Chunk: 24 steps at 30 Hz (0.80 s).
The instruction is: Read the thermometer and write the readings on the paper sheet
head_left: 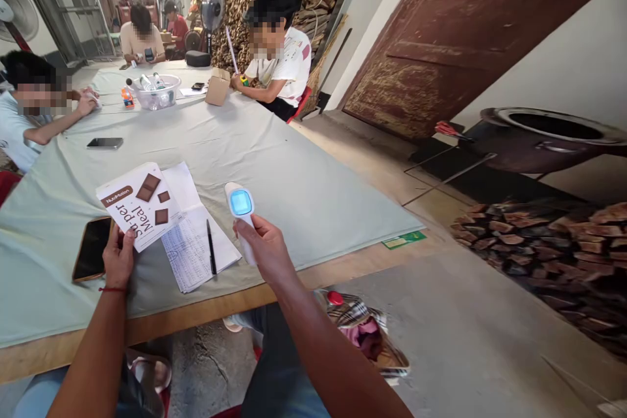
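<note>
My left hand point(119, 258) grips the lower edge of a white box point(142, 201) printed "NutraMotion Su-per Meal" with brown chocolate squares. In my right hand point(267, 245) is a white infrared thermometer point(240, 204), held by its handle, its blue screen lit and facing me. A smartphone point(92, 248) lies just left of my left hand. Between my hands rest sheets of handwritten paper point(189, 251), partly under the box, with a black pen point(211, 247) on top.
Another phone point(104, 142) lies farther up the cloth-covered table point(313, 196). Beyond it stand a clear plastic basket point(157, 95) and a cardboard box point(218, 87). Several people sit around the table; one at the right holds a tape measure point(243, 80). A bag point(365, 326) stands on the floor.
</note>
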Available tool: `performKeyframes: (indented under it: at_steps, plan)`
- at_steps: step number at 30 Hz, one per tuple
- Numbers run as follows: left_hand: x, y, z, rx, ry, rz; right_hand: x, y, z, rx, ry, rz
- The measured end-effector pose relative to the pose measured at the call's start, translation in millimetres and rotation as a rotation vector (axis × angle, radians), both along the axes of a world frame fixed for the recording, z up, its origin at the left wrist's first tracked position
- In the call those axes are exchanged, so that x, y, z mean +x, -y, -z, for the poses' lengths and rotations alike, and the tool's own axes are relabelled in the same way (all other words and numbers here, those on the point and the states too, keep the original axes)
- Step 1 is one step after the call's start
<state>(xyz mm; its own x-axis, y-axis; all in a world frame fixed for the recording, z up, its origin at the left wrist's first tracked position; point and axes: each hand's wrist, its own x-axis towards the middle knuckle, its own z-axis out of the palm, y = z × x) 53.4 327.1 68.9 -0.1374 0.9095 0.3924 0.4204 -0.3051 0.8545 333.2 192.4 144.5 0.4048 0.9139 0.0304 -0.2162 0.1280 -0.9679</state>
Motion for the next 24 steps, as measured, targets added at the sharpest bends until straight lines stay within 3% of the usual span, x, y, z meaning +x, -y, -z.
performKeyframes:
  at_steps: [6,8,13,17,20,24]
  plan:
    - [2,2,-7.2,0.032,-0.041,0.039,34,-12,30,-0.017,0.217,0.073]
    - [2,3,-8.4,0.036,-0.029,0.048,47,-22,47,-0.077,0.428,0.097]
    - [3,5,-6.1,0.018,0.016,0.055,76,-38,84,-0.408,1.16,0.125]
    - [4,5,0.6,0.005,0.05,0.069,82,-35,95,-0.539,1.415,0.145]
    - [4,5,7.8,-0.019,0.095,0.08,70,-33,93,-0.446,1.501,0.203]
    - [3,4,17.0,-0.026,0.117,0.073,40,-39,90,-0.118,1.578,-0.104]
